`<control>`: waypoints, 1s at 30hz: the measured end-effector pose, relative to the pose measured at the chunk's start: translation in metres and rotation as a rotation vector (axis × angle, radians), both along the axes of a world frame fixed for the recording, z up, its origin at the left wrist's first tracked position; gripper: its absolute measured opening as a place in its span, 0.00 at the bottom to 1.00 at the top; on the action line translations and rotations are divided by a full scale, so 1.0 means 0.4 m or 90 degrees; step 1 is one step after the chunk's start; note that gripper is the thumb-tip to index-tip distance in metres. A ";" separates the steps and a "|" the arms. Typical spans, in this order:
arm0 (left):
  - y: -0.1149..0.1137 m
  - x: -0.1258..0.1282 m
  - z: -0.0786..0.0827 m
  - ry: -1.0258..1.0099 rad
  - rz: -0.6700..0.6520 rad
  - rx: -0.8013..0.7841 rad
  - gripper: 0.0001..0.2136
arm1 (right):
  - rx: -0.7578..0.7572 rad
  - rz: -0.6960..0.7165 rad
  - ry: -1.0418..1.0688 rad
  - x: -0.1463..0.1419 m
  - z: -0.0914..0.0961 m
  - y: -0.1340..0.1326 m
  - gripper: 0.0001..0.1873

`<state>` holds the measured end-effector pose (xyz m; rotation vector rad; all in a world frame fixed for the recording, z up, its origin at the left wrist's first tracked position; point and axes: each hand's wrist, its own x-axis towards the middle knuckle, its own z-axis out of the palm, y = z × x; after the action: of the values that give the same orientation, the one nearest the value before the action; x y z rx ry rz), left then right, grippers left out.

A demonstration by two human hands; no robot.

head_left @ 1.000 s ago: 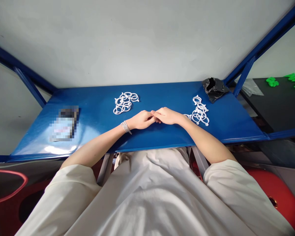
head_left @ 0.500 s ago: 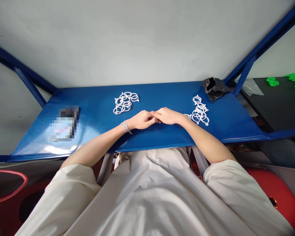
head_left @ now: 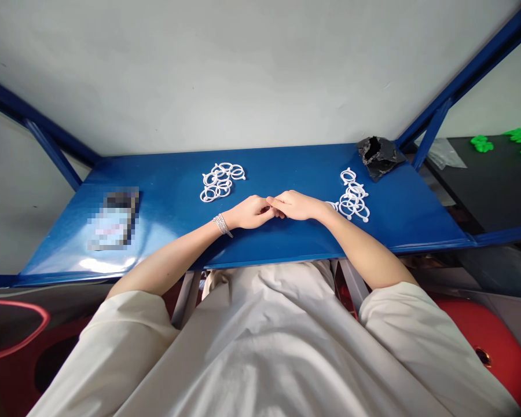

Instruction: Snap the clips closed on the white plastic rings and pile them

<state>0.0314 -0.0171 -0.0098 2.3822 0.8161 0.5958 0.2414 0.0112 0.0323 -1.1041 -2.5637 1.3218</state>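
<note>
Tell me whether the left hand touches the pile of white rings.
Apart: the head view shows a plain gap of blue tabletop between the left hand and the pile of white rings.

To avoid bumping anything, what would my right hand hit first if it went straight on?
Your left hand, which your right hand seems to touch at the fingertips, though depth is unclear from this view.

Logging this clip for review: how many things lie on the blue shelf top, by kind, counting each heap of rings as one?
White plastic ring piles: 2 (second pile)
Crumpled black plastic bag: 1
Pixelated rectangular item: 1
Total: 4

Single rings overlap too much to count.
</note>
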 end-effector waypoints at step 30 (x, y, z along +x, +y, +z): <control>-0.005 0.003 0.010 0.007 0.007 0.004 0.17 | -0.003 0.003 -0.008 -0.002 0.007 -0.003 0.40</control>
<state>0.0327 -0.0190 -0.0058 2.3894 0.8330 0.5907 0.2407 0.0099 0.0351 -1.1107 -2.5753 1.3278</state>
